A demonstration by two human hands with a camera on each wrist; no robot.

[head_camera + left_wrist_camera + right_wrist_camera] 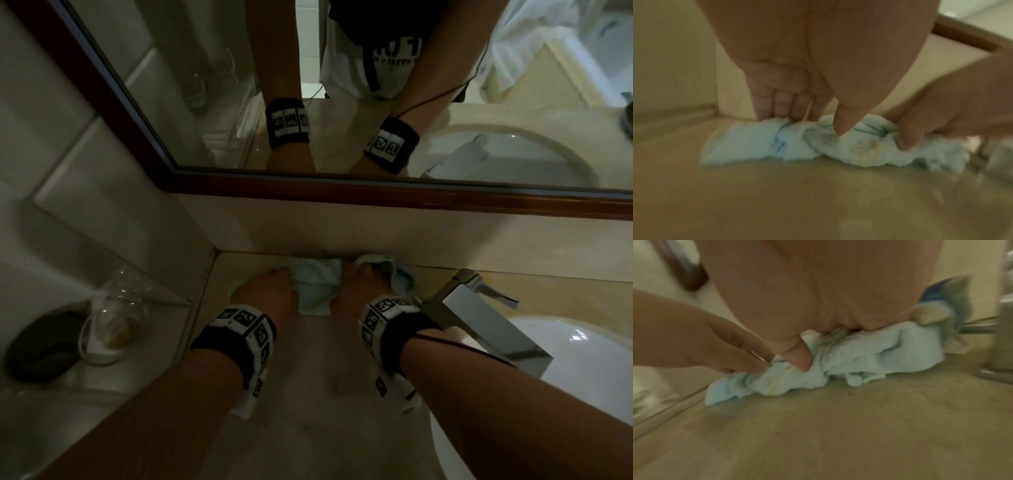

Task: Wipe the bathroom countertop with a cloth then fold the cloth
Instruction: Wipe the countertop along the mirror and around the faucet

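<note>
A light blue cloth [317,291] lies bunched on the beige countertop [325,394], right against the back wall under the mirror. My left hand [272,289] grips its left part; in the left wrist view the fingers [787,110] dig in behind the cloth [748,142] and the thumb presses the front. My right hand [364,282] grips the right part, its thumb [798,358] pushed into the cloth [869,356] and the fingers curled over the top. A darker blue corner [933,295] sticks up behind the right hand. Both pictures from the wrists are blurred.
A chrome faucet [479,308] stands close to the right of my right hand, beside the white basin [575,363]. The mirror [376,102] with its dark wooden frame hangs just above. On the left, a glass shelf [144,291] carries a glass dish [109,329] and a dark object [41,346].
</note>
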